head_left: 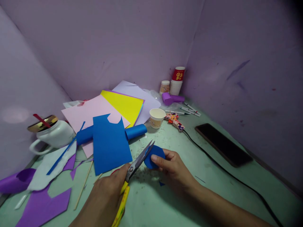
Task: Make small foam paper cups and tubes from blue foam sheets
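Observation:
My left hand [109, 192] is closed around the yellow handles of a pair of scissors [135, 165], whose blades point up and to the right. Between finger and thumb, my right hand [174, 167] pinches a round piece of blue paper [156, 154]. The scissor blades lie at the left edge of this disc. Left of the blades is a blue sheet [110, 146] with a rounded notch cut from its top edge. It rests over a blue paper roll [137, 131]. A small blue scrap [162, 183] lies on the table below my right hand.
Behind lie pink [87, 110] and yellow sheets [125, 105]. A paper cup [157, 118] stands mid-table, near a patterned glue gun [175, 121] with a black cable. A phone [222, 143] lies right; a white mug [55, 134] and purple scraps [44, 205] are left.

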The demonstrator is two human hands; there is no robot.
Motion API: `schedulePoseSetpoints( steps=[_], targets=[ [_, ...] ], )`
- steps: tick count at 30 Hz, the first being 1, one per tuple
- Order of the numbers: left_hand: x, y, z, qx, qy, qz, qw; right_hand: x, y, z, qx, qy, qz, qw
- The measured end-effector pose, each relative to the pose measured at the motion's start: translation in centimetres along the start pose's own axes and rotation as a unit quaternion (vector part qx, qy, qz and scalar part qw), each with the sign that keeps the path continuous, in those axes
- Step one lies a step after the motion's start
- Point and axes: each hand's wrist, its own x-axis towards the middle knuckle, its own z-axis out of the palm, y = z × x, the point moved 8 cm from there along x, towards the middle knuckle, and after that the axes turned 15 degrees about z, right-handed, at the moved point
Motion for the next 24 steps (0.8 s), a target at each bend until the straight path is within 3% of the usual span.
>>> schedulePoseSetpoints(
  steps=[7,16,21,24],
  targets=[
    [0.2,0.9,-0.2,-0.005,0.003,0.016,1.0,-0.3,-0.9,0.0,-0.059,0.0,-0.032,0.998],
    [-1.5,-1.0,1.7,-0.036,-0.024,0.055,0.998,-0.3,-0.7,0.4,-0.077,-0.018,-0.026,0.997],
    [-1.1,-0.4,0.9,-0.031,-0.004,0.033,0.999,-0.4,-0.2,0.6,-0.086,-0.017,-0.007,0.996],
    [-0.5,0.2,0.6,-0.03,-0.025,0.038,0.999,-0.6,-0.5,0.6,-0.115,-0.008,-0.011,0.993]
  ],
)
